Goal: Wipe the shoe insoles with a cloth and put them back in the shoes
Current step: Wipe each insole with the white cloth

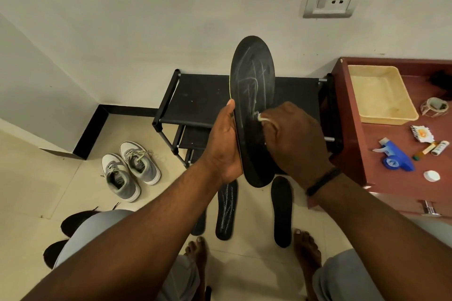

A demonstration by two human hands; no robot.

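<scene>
My left hand (226, 144) grips a black insole (253, 80) by its left edge and holds it upright in front of me; white smears streak its upper half. My right hand (293, 139) pinches a small pale cloth (261, 117) against the insole's middle. Three more black insoles lie on the floor below: one streaked white (226, 212), one plain (282, 212), and one mostly hidden behind my left arm (198, 225). A pair of grey and white sneakers (130, 170) stands on the floor to the left. Two black shoes (73, 222) show partly behind my left knee.
A black shoe rack (195, 102) stands against the wall behind the insole. On the right, a reddish cabinet (391, 178) carries a beige tray (381, 95), a blue spray bottle (396, 156), a white cap and small items. My bare feet rest on the tiled floor.
</scene>
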